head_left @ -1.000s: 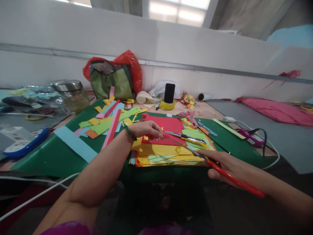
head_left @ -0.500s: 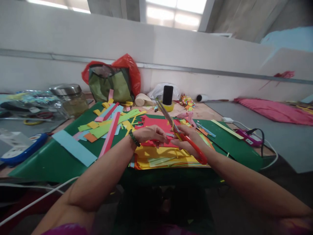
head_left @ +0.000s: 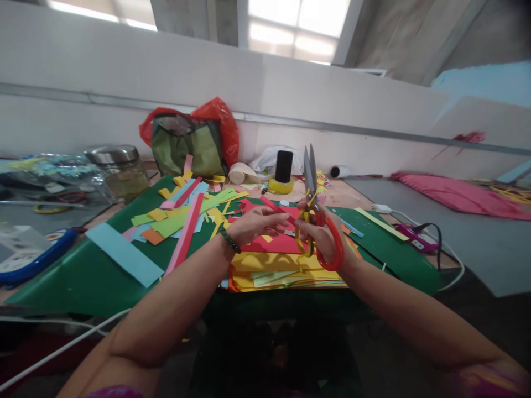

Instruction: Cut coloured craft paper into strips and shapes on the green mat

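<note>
My right hand is closed round a pair of scissors with one red and one yellow handle loop. Their blades point up and stand slightly apart. A narrow red paper strip slants across between my hands, its lower end at my right fingertips. My left hand, with a green bead bracelet on the wrist, has its fingers closed on this strip, though the grip is partly hidden. Below both hands lies a red paper sheet on a stack of yellow and orange paper.
Coloured paper strips and a wide blue strip lie on the green cover. Behind stand a phone by a yellow tape roll, a green bag and a glass jar. A purple power strip sits right.
The scissors have swung from leaning left to upright, and their blades have parted slightly. The red strip now shows between my hands. My left fingers have straightened somewhat.
</note>
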A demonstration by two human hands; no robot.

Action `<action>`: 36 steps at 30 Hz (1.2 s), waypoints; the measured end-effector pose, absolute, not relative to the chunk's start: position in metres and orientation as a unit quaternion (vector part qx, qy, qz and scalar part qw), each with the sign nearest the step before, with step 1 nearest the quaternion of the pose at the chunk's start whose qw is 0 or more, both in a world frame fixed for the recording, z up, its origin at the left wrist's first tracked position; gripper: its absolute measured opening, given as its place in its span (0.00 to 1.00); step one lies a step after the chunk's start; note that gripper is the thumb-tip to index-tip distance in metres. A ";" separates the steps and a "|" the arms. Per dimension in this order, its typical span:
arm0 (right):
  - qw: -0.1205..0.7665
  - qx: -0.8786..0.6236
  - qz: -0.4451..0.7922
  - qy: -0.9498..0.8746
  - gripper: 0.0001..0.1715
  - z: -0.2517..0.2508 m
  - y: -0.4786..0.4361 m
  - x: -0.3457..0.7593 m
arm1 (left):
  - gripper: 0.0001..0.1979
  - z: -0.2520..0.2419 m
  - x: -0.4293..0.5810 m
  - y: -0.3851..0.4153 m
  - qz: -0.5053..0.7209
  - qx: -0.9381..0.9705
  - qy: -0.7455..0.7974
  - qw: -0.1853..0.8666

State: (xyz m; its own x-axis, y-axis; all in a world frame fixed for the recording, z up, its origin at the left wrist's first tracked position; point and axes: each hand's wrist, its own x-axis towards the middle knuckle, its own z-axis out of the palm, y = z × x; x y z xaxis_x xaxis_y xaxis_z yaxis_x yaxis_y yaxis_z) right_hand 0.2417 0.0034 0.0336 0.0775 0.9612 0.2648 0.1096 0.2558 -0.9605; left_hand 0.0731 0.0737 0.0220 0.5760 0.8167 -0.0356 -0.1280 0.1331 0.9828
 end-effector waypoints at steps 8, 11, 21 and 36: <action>0.523 -0.493 0.361 -0.594 0.28 0.029 0.008 0.233 | 0.18 0.018 0.072 0.075 0.339 0.577 0.299 0.680; 0.460 -0.509 0.356 -0.635 0.31 0.032 0.001 0.247 | 0.19 0.019 0.068 0.076 0.325 0.570 0.302 0.692; 0.245 -0.564 0.244 -0.750 0.34 0.029 -0.055 0.315 | 0.06 0.031 0.062 0.075 0.359 0.517 0.315 0.710; 0.210 -0.558 0.191 -0.780 0.40 0.009 -0.052 0.306 | 0.11 0.026 0.064 0.076 0.334 0.531 0.326 0.707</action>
State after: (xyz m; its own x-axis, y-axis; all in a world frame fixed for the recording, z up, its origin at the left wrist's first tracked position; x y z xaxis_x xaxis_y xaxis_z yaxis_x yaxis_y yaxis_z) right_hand 0.3063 -0.0522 0.0091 -0.2898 0.9502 0.1144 0.7892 0.3049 -0.5330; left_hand 0.0638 0.0760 0.0255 0.5645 0.8185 -0.1068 -0.1259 0.2133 0.9688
